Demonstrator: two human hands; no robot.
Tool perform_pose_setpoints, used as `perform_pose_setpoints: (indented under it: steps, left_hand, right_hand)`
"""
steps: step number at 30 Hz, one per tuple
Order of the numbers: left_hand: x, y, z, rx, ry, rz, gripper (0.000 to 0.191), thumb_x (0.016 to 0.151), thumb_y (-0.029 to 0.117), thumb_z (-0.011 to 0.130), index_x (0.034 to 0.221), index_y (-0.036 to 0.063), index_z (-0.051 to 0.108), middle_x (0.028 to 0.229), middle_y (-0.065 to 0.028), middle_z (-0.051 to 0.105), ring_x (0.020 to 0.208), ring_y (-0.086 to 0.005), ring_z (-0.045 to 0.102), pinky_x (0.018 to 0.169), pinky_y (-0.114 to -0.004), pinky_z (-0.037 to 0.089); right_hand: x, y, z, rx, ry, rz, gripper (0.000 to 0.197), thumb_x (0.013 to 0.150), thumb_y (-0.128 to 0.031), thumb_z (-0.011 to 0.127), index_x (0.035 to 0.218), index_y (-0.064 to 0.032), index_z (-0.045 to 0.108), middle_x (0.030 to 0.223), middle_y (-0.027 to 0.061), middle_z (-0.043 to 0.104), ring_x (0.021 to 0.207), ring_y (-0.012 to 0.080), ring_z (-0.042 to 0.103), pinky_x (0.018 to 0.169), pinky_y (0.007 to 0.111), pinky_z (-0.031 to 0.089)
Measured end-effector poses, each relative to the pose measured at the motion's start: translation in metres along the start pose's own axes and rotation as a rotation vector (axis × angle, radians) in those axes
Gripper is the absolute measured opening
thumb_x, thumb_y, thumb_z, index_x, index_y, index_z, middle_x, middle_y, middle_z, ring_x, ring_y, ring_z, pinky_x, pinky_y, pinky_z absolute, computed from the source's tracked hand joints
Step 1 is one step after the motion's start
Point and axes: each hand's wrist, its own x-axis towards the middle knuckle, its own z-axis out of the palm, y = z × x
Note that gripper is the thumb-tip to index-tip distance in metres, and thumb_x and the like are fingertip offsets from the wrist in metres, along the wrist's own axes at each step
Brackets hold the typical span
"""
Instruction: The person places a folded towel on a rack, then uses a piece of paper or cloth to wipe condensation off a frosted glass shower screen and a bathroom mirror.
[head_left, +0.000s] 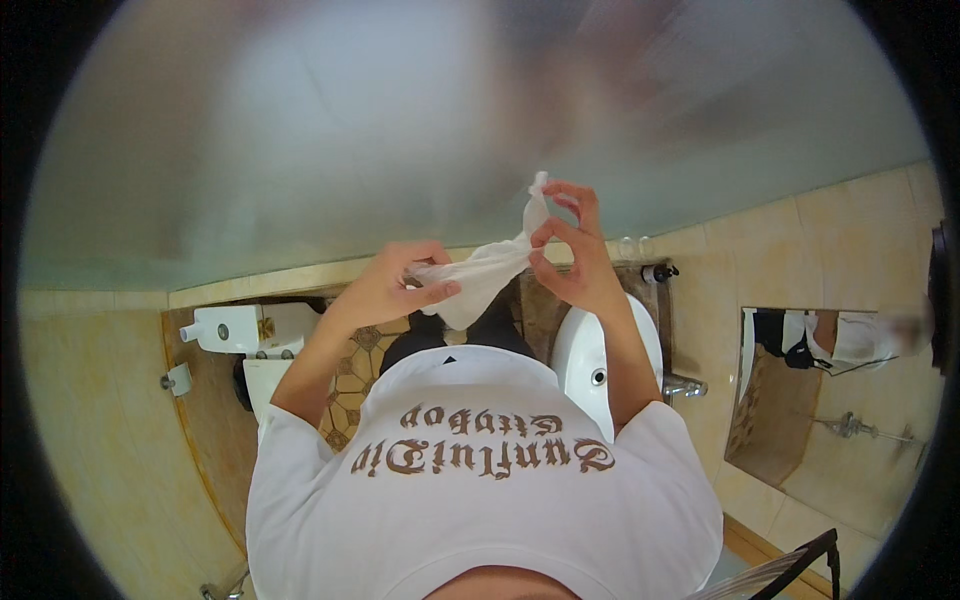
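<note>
A thin, wet-looking white tissue or cloth (487, 270) stretches between my two hands. My left hand (397, 281) pinches its broad, hanging end between thumb and fingers. Higher up, my right hand (574, 244) grips the narrow end with its fingertips, and a twisted tip sticks up above the fingers. Both hands are raised in front of my white T-shirt (487, 510), over the dark trousers. Whether the material is paper or fabric cannot be told.
A white washbasin (574, 349) with a metal tap (684, 385) lies under my right forearm. A dark pump bottle (658, 273) stands by its corner. On the left are a toilet (259, 330) and a toilet-paper roll (178, 380). A mirror (817, 390) hangs on the right wall.
</note>
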Motion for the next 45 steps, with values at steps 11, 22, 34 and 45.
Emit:
perform_pose_setpoints:
  steps: [11, 22, 34, 45]
  left_hand:
    - [0.010, 0.006, -0.026, 0.212, -0.086, 0.191, 0.027, 0.096, 0.021, 0.077, 0.110, -0.0001, 0.069, 0.098, -0.0097, 0.073, 0.090, -0.0187, 0.069, 0.082, -0.036, 0.055]
    - [0.024, 0.021, -0.018, -0.032, -0.456, -0.232, 0.056, 0.097, 0.034, 0.076, 0.140, 0.0005, 0.063, 0.124, -0.0125, 0.074, 0.114, -0.0225, 0.066, 0.102, -0.036, 0.049]
    - [0.020, 0.011, -0.012, -0.102, -0.422, -0.096, 0.042, 0.102, 0.030, 0.073, 0.131, -0.0001, 0.072, 0.113, -0.0044, 0.074, 0.105, -0.0136, 0.066, 0.094, -0.030, 0.052]
    - [0.020, 0.006, -0.012, -0.220, -0.003, -0.014, 0.031, 0.096, 0.001, 0.071, 0.126, 0.0061, 0.079, 0.116, -0.0008, 0.078, 0.086, -0.0041, 0.057, 0.071, -0.023, 0.047]
  right_hand:
    - [-0.009, 0.022, -0.012, 0.678, -0.383, 0.391, 0.014, 0.107, -0.015, 0.062, 0.098, -0.0062, 0.054, 0.091, -0.0009, 0.059, 0.085, 0.0079, 0.055, 0.079, 0.027, 0.045]
    - [0.016, 0.008, 0.004, 1.015, -0.534, 0.477, 0.019, 0.112, -0.027, 0.058, 0.110, -0.0101, 0.051, 0.085, -0.0019, 0.060, 0.072, 0.0028, 0.053, 0.059, 0.021, 0.039]
    - [0.019, 0.006, -0.046, 0.782, -0.442, 0.364, 0.023, 0.097, -0.011, 0.078, 0.105, -0.0053, 0.057, 0.088, 0.0008, 0.063, 0.080, 0.0083, 0.060, 0.069, 0.025, 0.046]
    - [-0.004, -0.004, -0.097, 0.337, -0.539, -0.158, 0.021, 0.075, 0.010, 0.064, 0.081, -0.0089, 0.058, 0.102, 0.0089, 0.073, 0.113, 0.0305, 0.069, 0.104, 0.047, 0.049]
